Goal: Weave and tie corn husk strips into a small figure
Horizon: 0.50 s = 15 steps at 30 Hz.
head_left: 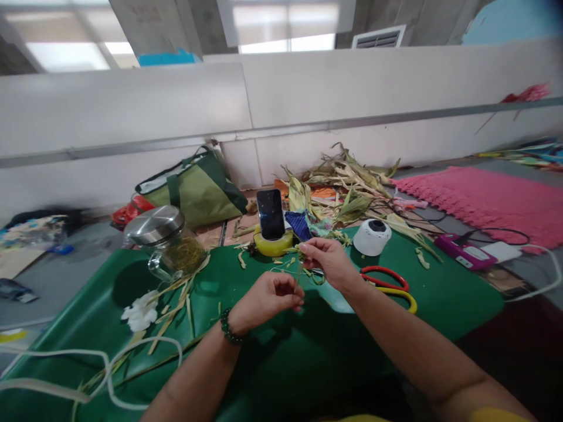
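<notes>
Pinched a thin husk strip (299, 272) with right hand (329, 262) above and left hand (269, 300) below, to the near right of the phone (271, 214). Apparently worked the strip by fingertip; for the next move, probably needed steady tension and close finger control.

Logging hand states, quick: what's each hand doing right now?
Left hand: closed, seemingly pinching a thin pale strip.
Right hand: closed, pinching small greenish plant material.
</notes>
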Available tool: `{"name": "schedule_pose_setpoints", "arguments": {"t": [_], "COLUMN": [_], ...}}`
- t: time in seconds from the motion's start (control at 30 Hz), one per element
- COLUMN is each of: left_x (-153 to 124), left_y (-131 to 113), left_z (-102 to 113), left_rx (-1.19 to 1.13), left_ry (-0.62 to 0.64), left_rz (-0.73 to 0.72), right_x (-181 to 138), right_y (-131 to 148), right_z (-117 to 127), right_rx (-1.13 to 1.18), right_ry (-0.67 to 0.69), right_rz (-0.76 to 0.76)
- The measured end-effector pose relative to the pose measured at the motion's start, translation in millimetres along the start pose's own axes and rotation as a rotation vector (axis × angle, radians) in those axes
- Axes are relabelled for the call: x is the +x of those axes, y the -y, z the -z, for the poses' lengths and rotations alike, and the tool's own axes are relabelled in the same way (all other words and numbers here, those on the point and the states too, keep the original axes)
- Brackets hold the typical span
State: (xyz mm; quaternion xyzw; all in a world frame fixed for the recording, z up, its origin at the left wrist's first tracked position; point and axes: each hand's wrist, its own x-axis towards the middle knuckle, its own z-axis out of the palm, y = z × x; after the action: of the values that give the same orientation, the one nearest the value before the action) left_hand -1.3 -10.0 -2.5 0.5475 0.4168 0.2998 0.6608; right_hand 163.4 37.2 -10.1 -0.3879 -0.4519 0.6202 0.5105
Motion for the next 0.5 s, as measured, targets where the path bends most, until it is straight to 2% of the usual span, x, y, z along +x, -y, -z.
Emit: {"name": "schedule_pose_setpoints", "arguments": {"t": [0.07, 0.23, 0.37, 0.5], "left_x": [-0.9, 2.3, 6.8, 7.3], "left_y": [-2.0, -4.1, -0.6, 1.8], "left_z": [3.5, 4.0, -0.5, -1.2], "left_rx": [-0.047, -0.282, -0.291, -0.254], "left_ry": [0.005, -0.114, -0.133, -0.147], "left_rz": [0.020, -0.013, -0.017, -0.024], "right_x": [1.7, -4.3, -9.3, -9.0], "right_y": [0.2, -0.2, -0.6, 1.0], "right_z": [2.0, -2.7, -7.6, -7.3], "right_rx": [0.013, -0.074, -0.086, -0.106], "right_ry": [-0.016, 0.022, 0.151, 0.183], "right_rz": [0.015, 0.075, 0.077, 0.045]}}
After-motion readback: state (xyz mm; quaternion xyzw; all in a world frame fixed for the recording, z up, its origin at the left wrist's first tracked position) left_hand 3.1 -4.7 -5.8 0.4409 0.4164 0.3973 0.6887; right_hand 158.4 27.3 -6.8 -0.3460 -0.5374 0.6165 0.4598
